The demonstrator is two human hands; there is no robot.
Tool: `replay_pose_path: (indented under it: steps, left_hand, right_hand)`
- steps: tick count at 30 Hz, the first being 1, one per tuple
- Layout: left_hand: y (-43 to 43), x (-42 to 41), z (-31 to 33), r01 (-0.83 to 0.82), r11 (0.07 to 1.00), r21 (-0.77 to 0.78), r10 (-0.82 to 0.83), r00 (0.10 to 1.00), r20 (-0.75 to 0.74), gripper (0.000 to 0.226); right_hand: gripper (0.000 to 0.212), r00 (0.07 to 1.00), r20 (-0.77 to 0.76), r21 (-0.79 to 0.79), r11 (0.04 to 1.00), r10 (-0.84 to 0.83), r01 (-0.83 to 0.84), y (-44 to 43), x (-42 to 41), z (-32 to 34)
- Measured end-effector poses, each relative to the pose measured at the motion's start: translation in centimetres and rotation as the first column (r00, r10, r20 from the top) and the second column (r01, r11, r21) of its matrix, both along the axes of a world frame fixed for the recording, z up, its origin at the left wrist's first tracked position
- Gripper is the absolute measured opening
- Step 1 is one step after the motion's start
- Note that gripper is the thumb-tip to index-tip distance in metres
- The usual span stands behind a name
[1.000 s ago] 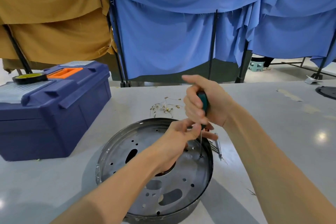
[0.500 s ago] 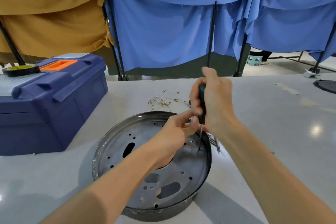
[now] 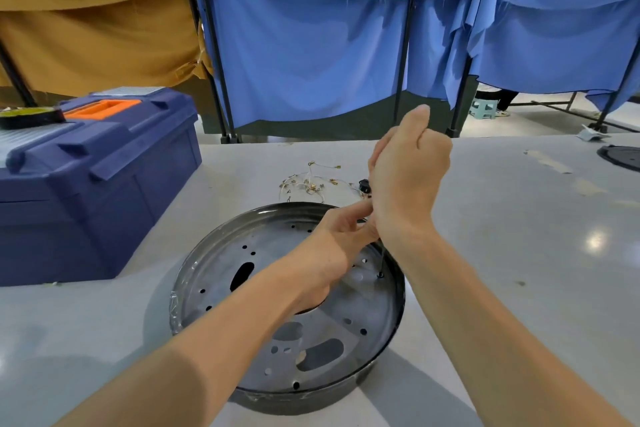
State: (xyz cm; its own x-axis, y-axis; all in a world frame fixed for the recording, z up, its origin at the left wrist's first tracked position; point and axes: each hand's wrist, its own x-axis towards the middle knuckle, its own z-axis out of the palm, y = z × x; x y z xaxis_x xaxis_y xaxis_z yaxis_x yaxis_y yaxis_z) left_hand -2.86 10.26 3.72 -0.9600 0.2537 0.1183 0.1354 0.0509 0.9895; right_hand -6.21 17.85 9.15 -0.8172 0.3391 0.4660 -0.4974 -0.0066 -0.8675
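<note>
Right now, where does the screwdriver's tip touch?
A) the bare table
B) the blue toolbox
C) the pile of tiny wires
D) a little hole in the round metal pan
D: from the right hand the thin shaft of the screwdriver drops to a small hole by the right rim of the metal pan.

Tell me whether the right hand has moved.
Yes: the right hand has twisted round the screwdriver, but the tip stays in the same hole near the rim of the pan.
</note>
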Motion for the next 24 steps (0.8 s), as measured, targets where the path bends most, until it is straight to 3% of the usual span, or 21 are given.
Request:
replay_pose_path:
  steps: [2, 3, 5, 6, 8, 10, 12, 16, 18, 19, 21, 24]
  left_hand:
    - [-0.2, 0.1, 0.1, 0.003, 1.0, 0.013, -0.003, 1.0, 0.017, 0.023]
    - [-0.3, 0.2, 0.3, 0.022, 0.999, 0.029, -0.023, 0.999, 0.033, 0.025]
    - [-0.3, 0.3, 0.6, 0.055, 0.998, 0.022, -0.056, 0.996, 0.073, 0.035]
    - [-0.4, 0.3, 0.5, 0.067, 0.998, 0.009, -0.068, 0.994, 0.081, 0.038]
    - [-0.6, 0.3, 0.3, 0.078, 0.997, 0.012, -0.079, 0.993, 0.083, 0.039]
    - [-0.7, 0.3, 0.3, 0.077, 0.996, 0.049, -0.081, 0.992, 0.093, 0.033]
    - [-0.9, 0.2, 0.4, 0.065, 0.995, 0.072, -0.071, 0.993, 0.091, 0.026]
    - [-0.5, 0.1, 0.2, 0.056, 0.99, 0.128, -0.064, 0.996, 0.06, 0.021]
    - [-0.2, 0.2, 0.1, 0.056, 0.989, 0.135, -0.061, 0.998, 0.034, 0.021]
    - [-0.2, 0.2, 0.0, 0.055, 0.989, 0.139, -0.059, 0.998, 0.021, 0.019]
    - [-0.2, 0.3, -0.2, 0.054, 0.987, 0.153, -0.057, 0.998, 0.013, 0.017]
    - [-0.3, 0.3, 0.1, 0.029, 0.996, 0.086, -0.033, 0.998, 0.047, 0.021]
  right_hand:
    - [0.067, 0.974, 0.035, -0.074, 0.973, 0.223, -0.22, 0.8, -0.2, 0.1]
    - [0.065, 0.896, 0.107, -0.107, 0.901, 0.431, -0.421, 1.5, -0.5, 0.6]
    - [0.066, 0.6, 0.29, -0.144, 0.653, 0.746, -0.743, 3.2, -1.1, 1.8]
    - [0.067, 0.493, 0.339, -0.126, 0.558, 0.802, -0.82, 3.8, -1.4, 2.0]
    - [0.066, 0.387, 0.328, -0.104, 0.44, 0.862, -0.892, 4.0, -1.8, 1.9]
    - [0.064, 0.424, 0.275, -0.12, 0.468, 0.863, -0.875, 3.3, -1.8, 1.5]
    - [0.06, 0.595, 0.23, -0.124, 0.63, 0.77, -0.767, 2.7, -1.5, 1.0]
    - [0.056, 0.903, 0.078, -0.202, 0.893, 0.423, -0.401, 2.3, -0.5, 0.2]
    - [0.064, 0.978, 0.021, -0.187, 0.962, 0.208, -0.201, 1.7, 0.1, -0.4]
    - [0.067, 0.988, 0.005, -0.176, 0.973, 0.155, -0.152, 1.4, 0.4, -0.7]
    - [0.064, 0.978, 0.018, -0.159, 0.966, 0.21, -0.204, 1.3, 0.5, -0.8]
    - [0.055, 0.817, 0.2, -0.057, 0.839, 0.54, -0.541, 2.5, -0.4, 1.1]
